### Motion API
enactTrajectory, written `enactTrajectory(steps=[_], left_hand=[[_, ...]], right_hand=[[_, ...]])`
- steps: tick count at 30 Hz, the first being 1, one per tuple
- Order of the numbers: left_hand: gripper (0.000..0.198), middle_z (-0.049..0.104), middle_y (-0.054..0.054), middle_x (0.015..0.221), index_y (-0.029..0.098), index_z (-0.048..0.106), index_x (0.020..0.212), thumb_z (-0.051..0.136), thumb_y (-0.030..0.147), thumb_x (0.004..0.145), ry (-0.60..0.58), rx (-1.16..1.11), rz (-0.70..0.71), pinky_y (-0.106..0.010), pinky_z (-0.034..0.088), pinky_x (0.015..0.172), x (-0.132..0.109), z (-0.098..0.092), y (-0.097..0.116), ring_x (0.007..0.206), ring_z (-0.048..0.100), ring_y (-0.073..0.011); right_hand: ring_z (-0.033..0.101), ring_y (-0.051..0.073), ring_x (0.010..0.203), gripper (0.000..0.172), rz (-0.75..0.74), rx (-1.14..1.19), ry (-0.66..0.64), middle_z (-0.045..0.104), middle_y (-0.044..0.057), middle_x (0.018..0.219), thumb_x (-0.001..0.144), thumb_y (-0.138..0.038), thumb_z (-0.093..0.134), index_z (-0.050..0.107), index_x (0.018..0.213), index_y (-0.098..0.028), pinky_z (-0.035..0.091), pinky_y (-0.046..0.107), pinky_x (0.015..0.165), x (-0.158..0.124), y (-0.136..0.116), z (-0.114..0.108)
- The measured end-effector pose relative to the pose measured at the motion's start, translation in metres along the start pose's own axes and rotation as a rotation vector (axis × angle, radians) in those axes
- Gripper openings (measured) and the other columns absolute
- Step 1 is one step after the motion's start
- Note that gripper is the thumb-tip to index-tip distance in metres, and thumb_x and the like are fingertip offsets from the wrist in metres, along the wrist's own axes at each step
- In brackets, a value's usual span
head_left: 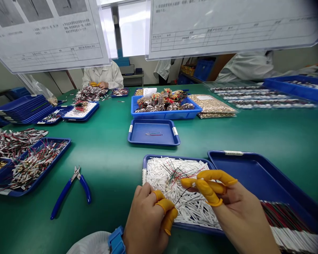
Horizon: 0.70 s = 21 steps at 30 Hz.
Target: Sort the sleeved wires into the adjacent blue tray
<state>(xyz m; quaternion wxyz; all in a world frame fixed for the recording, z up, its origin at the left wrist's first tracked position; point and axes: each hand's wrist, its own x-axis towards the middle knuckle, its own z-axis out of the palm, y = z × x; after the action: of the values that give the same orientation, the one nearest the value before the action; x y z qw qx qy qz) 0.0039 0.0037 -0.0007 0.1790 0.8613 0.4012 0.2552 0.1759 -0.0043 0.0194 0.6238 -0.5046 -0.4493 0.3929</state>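
Orange finger cots cover several fingertips on both of my hands. My left hand [151,218] is closed, its thumb and forefinger pinching a thin black wire [184,195] that slants up toward the right fingers. Just above and to the right, my right hand [233,201] pinches a small white tube [193,184], mostly hidden by the fingertips. Both hands are over a blue tray [145,162] filled with short white tubes [196,211]. On those tubes lies a loose bunch of red, black and green wires [172,173].
Blue-handled cutters [71,190] lie open at left, near a tray of wired parts [39,162]. A larger blue tray [243,173] at right holds rows of sleeved wires [288,222]. Ahead is a small tray [153,141] with a few wires. A co-worker [103,76] sits opposite.
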Motion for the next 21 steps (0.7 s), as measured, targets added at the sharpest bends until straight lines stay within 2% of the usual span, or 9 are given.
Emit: enactTrajectory(steps=[4,6,8,10,13,17,21], left_hand=[[0.010,0.065,-0.007,0.074,0.018,0.067,0.084,0.059,0.011,0.081,0.011,-0.002,0.022,-0.036,0.035,0.061,0.000,0.000,-0.001,0.075,0.051,-0.0244],[0.011,0.065,-0.007,0.075,0.017,0.067,0.085,0.059,0.011,0.081,0.017,-0.012,0.027,-0.036,0.036,0.061,0.000,0.001,-0.001,0.075,0.051,-0.0249],[0.011,0.066,-0.007,0.077,0.016,0.068,0.086,0.060,0.010,0.081,0.038,-0.025,0.015,-0.037,0.037,0.061,0.000,0.002,-0.002,0.075,0.051,-0.0249],[0.009,0.066,-0.007,0.077,0.015,0.067,0.085,0.061,0.010,0.082,0.071,-0.035,-0.002,-0.036,0.037,0.062,-0.001,0.004,-0.003,0.075,0.051,-0.0244],[0.006,0.066,-0.008,0.075,0.015,0.066,0.082,0.061,0.013,0.084,0.112,-0.067,0.020,-0.035,0.038,0.061,-0.002,0.006,-0.005,0.074,0.050,-0.0240],[0.017,0.067,-0.009,0.074,0.014,0.065,0.080,0.054,0.021,0.091,0.200,-0.179,0.067,-0.033,0.039,0.059,-0.001,0.006,-0.006,0.071,0.050,-0.0230],[0.023,0.067,-0.007,0.068,0.014,0.066,0.081,0.052,0.028,0.094,0.272,-0.264,0.136,-0.031,0.039,0.058,0.001,0.004,-0.006,0.065,0.049,-0.0197]], right_hand=[[0.075,0.019,0.070,0.019,0.112,-0.002,-0.047,0.077,0.003,0.072,0.066,-0.036,0.080,0.069,0.075,-0.024,0.060,0.023,0.067,0.001,0.000,0.002],[0.074,0.022,0.078,0.021,0.220,0.008,-0.112,0.078,0.006,0.079,0.063,-0.034,0.083,0.072,0.076,-0.022,0.059,0.025,0.072,0.000,0.001,0.003],[0.073,0.023,0.089,0.029,0.322,0.107,-0.109,0.078,0.008,0.091,0.061,-0.033,0.084,0.074,0.087,-0.023,0.058,0.028,0.078,-0.001,0.002,0.004],[0.072,0.023,0.093,0.040,0.393,0.259,-0.041,0.078,0.008,0.097,0.060,-0.031,0.085,0.072,0.097,-0.026,0.058,0.029,0.079,-0.003,0.003,0.008],[0.073,0.022,0.088,0.047,0.446,0.391,-0.003,0.079,0.007,0.093,0.059,-0.024,0.087,0.070,0.102,-0.026,0.059,0.028,0.073,-0.009,0.007,0.015],[0.074,0.020,0.074,0.048,0.474,0.411,-0.021,0.079,0.004,0.078,0.052,-0.021,0.090,0.071,0.096,-0.022,0.058,0.024,0.067,-0.015,0.014,0.023],[0.073,0.017,0.066,0.049,0.433,0.384,0.092,0.078,0.001,0.073,0.045,-0.016,0.092,0.071,0.089,-0.023,0.058,0.023,0.063,-0.018,0.023,0.024]])
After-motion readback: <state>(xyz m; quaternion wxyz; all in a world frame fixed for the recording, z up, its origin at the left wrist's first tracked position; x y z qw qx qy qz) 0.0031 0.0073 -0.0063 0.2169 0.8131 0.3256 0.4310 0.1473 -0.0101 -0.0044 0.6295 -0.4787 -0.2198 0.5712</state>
